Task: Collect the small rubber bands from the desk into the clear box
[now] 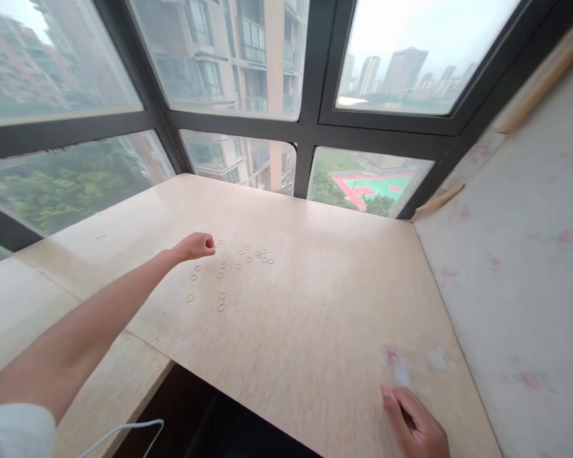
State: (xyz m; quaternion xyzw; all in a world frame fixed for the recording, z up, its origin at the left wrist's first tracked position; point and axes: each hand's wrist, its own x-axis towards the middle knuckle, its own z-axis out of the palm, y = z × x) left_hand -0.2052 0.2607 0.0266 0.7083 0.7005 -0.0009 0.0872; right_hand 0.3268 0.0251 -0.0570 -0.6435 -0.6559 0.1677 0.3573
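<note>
On the pale tabletop (315, 305), at ten o'clock, the left hand (197, 246) is curled into a fist, with a red speck (211, 243) at its fingertips. Roughly seventeen rubber bands (222, 295) lie scattered loose from its three to five o'clock. At five o'clock, the right hand (417, 427) rests on the tabletop, fingers loosely apart and gripping nothing.

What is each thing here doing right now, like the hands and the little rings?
left hand, closed in a fist beside the little rings.
right hand, open, resting on the table near its front edge.
little rings, loose, scattered, lying flat.
table, level, with faded pink marks near the right hand.
white cable, hanging slack below the table.
</note>
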